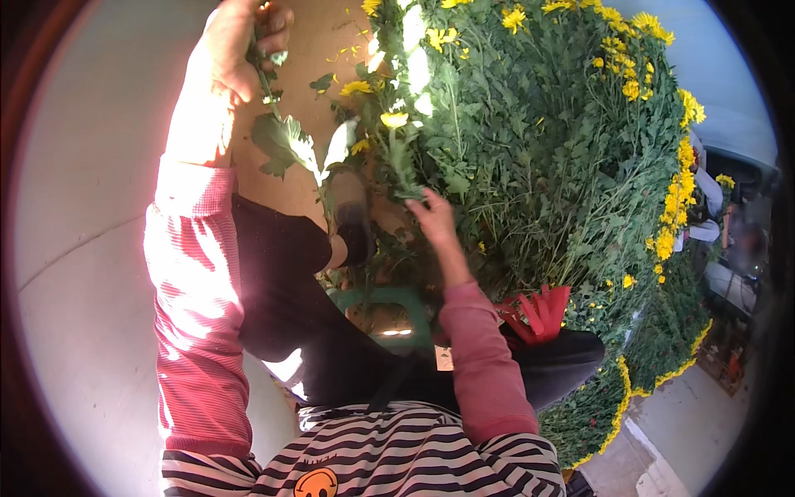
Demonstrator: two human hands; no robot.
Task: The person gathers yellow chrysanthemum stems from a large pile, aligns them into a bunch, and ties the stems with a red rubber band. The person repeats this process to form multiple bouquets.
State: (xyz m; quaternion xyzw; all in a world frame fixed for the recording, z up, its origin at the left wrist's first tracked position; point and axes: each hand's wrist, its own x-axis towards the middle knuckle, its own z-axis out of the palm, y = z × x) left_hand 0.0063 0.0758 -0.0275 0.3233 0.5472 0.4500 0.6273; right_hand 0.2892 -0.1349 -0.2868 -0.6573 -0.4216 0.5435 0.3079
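Green leafy stem [302,151]: holding it far left in left hand [232,48]; reaching right hand [436,219] to yellow-flowered stem [403,159] with unclear grip; wearing, near, lettered striped shirt [389,443].

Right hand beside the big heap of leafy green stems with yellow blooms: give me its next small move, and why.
Probably secure a pinch on the blurred green stem topped by a yellow bloom. The right hand is at that stem's lower end, its grip unclear, while the left hand holds another leafy green stem.
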